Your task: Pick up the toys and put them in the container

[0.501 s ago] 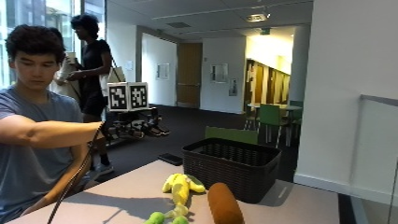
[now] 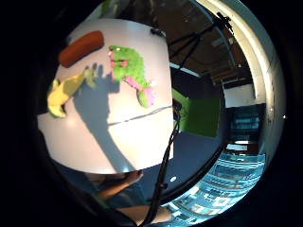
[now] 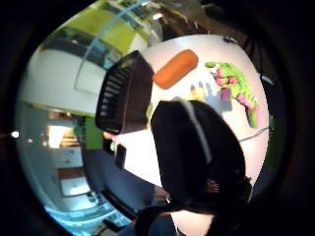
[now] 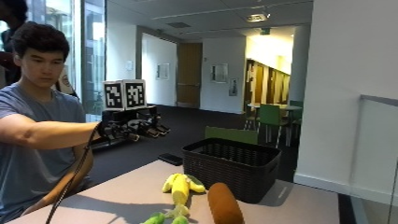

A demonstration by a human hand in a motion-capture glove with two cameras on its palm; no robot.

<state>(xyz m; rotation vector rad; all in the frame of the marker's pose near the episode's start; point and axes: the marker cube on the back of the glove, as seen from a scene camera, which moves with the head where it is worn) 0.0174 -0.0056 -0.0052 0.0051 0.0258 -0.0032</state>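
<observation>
My gloved right hand hovers in the air above the table's near-left part, fingers stretched out and holding nothing. Its shadow with spread fingers falls on the tabletop beside the toys. A yellow banana plush lies in front of the dark woven basket. A brown sausage-shaped toy lies to its right, and a green plush sits at the table's front edge. The palm views show the brown toy, the green-and-pink plush, the banana, and the basket standing empty beside them.
A black phone-like slab lies on the table left of the basket. A cable runs from the hand down across the table's left side. Chairs and a glass panel stand beyond the table.
</observation>
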